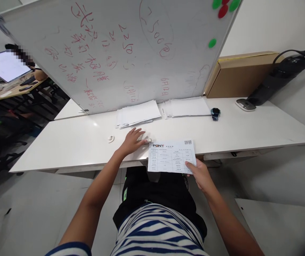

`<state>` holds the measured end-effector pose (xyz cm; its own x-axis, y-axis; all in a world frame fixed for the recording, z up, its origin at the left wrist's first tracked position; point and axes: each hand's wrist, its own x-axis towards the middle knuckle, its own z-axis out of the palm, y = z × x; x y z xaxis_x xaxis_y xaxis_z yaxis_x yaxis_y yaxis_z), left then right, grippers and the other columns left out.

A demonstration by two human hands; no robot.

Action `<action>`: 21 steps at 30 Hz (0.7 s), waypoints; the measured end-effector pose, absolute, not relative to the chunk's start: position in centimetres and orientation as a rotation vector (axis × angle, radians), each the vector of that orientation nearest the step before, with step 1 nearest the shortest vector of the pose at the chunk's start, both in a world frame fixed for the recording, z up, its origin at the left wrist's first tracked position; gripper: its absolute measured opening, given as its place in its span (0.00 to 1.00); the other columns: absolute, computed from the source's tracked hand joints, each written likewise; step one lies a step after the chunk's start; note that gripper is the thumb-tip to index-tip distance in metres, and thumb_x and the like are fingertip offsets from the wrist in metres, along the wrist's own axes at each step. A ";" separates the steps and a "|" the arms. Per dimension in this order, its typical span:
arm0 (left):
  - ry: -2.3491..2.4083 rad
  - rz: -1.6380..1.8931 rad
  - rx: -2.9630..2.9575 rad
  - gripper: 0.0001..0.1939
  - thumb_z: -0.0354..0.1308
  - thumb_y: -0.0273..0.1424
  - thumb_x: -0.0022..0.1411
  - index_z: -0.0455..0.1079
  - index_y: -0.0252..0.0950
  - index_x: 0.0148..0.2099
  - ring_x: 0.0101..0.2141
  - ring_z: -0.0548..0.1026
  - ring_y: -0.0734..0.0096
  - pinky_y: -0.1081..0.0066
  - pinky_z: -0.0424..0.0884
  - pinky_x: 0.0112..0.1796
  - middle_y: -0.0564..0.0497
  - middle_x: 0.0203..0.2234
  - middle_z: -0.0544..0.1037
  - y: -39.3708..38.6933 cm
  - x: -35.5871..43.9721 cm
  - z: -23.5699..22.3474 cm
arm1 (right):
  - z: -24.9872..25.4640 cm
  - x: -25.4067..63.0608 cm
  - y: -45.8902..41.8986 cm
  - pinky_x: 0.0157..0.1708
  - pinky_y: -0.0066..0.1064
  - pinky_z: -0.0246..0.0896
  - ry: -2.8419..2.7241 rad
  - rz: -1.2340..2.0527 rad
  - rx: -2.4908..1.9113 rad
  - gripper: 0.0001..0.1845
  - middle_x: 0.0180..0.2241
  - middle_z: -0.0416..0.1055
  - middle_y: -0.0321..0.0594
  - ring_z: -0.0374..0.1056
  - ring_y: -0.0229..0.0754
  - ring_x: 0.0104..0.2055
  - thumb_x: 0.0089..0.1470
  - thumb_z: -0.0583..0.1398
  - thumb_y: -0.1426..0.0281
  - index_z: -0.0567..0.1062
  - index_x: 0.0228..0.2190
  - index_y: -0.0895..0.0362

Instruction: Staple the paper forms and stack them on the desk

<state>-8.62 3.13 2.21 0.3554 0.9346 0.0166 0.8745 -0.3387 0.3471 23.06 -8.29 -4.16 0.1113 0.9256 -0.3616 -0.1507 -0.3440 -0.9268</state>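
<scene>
Glossy and white, a long tabletop (62, 142) ran across the view, with a large whiteboard (131, 53) covered in red handwriting standing at twelve o'clock. Over the table's near edge, a printed white paper sheet headed "PONY" (165, 156) was held up in the right hand (202, 174), its thumb pinching the four o'clock corner from above. Toward ten o'clock from the sheet, the left hand (133, 142) reached low over the table with fingers spread; its thumb was near a small pale rounded object (149, 140) by the sheet's corner, whether touching I could not tell. Between nine and ten lay a small white curved earpiece (111, 139). Loose stacks of white paper lay at eleven (139, 113) and one o'clock (188, 107), with a dark-strapped smartwatch (215, 113) just beside the latter. Farther off at two o'clock, a grey-and-white computer mouse (245, 105) rested near a tall black bottle (277, 78).
</scene>
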 end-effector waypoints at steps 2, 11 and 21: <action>1.612 0.415 2.321 0.28 0.41 0.50 0.68 0.63 0.43 0.61 0.65 0.51 0.55 0.53 0.51 0.62 0.49 0.63 0.63 3.6 -8.2 2.7 | -4.1 22.9 -8.1 0.16 0.28 0.58 -0.832 1.431 -1.420 0.22 0.36 0.77 0.44 0.67 0.40 0.26 0.45 0.65 0.60 0.75 0.41 0.59; 1.525 0.358 2.302 0.29 0.36 0.50 0.69 0.67 0.41 0.58 0.65 0.52 0.53 0.50 0.50 0.62 0.48 0.60 0.67 7.9 -4.5 2.8 | -3.5 23.1 -6.9 0.17 0.29 0.61 -0.936 1.386 -1.507 0.20 0.36 0.77 0.43 0.69 0.42 0.27 0.47 0.63 0.61 0.76 0.42 0.57; 1.574 0.285 2.324 0.33 0.39 0.56 0.65 0.56 0.45 0.65 0.68 0.34 0.53 0.44 0.32 0.63 0.51 0.70 0.37 9.9 -3.2 1.3 | -3.5 23.2 -6.7 0.15 0.28 0.57 -1.006 1.318 -1.556 0.22 0.35 0.77 0.42 0.66 0.39 0.23 0.47 0.61 0.60 0.75 0.44 0.57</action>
